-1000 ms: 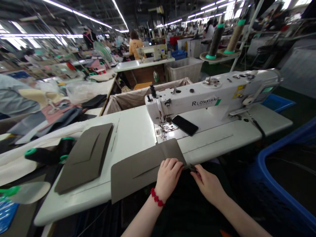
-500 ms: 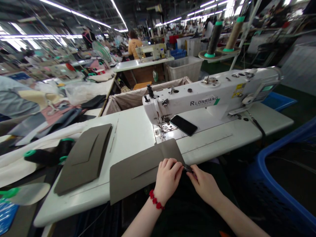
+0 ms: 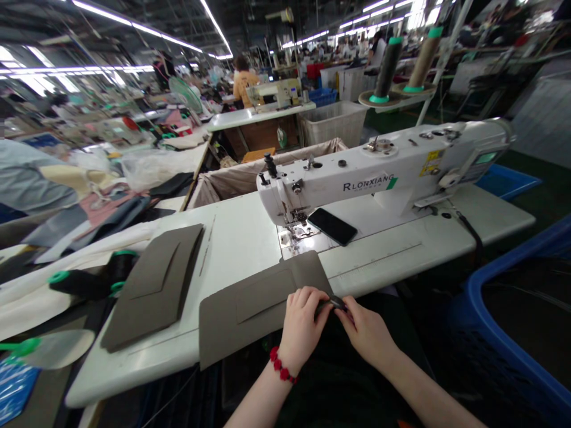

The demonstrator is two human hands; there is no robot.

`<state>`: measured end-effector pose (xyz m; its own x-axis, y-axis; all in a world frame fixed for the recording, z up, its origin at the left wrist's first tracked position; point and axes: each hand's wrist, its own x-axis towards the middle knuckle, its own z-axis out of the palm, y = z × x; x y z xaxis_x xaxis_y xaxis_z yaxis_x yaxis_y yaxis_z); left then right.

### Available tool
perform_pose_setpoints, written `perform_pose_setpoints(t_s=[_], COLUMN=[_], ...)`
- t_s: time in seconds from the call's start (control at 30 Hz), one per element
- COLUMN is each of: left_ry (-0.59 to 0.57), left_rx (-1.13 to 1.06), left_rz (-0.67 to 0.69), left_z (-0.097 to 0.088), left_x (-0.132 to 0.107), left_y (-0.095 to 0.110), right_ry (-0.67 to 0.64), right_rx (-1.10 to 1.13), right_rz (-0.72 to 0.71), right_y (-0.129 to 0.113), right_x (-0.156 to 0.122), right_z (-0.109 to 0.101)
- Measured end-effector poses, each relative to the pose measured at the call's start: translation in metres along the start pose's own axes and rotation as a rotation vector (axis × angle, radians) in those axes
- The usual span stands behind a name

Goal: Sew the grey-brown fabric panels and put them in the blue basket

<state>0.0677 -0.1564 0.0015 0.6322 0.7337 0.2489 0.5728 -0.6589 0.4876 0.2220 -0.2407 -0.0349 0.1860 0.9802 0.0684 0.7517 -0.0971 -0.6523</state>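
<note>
Because the grey panel [image 3: 250, 312] hangs partly over the front edge of the white bench [image 3: 241, 232], a slip could drag it down. Both hands [image 3: 334, 330] sit close together, pinching a small dark piece [image 3: 332, 304] at its edge; what that piece is cannot be told. A second panel [image 3: 151, 288] lies on the bench, a phone [image 3: 332, 226] rests by the sewing machine [image 3: 357, 172], and workstations crowd the long factory hall.

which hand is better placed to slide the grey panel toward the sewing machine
Probably the left. The left hand lies over the near edge of the grey panel, while the right hand sits at the panel's right corner, pinching a small dark item.
</note>
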Motion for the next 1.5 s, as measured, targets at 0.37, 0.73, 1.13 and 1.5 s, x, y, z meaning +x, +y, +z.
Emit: perform_pose_setpoints(t_s=[0.37, 0.73, 1.13, 1.5], left_ry=[0.005, -0.09, -0.153, 0.095], left_rx=[0.04, -0.065, 0.244, -0.075], left_rz=[0.032, 0.075, -0.366, -0.699], left_z=[0.005, -0.04, -0.115, -0.257], left_x=[-0.002, -0.003, -0.011, -0.013], left_y=[-0.004, -0.023, -0.126, -0.195], right_ry=[-0.008, 0.06, -0.042, 0.019], right_rx=[-0.026, -0.032, -0.083, -0.099], right_rz=[-0.013, 0.05, -0.083, 0.097], right_y=[-0.001, 0.011, 0.002, 0.069], right_x=[0.001, -0.003, -0.002, -0.022], right_z=[0.0, -0.013, 0.004, -0.043])
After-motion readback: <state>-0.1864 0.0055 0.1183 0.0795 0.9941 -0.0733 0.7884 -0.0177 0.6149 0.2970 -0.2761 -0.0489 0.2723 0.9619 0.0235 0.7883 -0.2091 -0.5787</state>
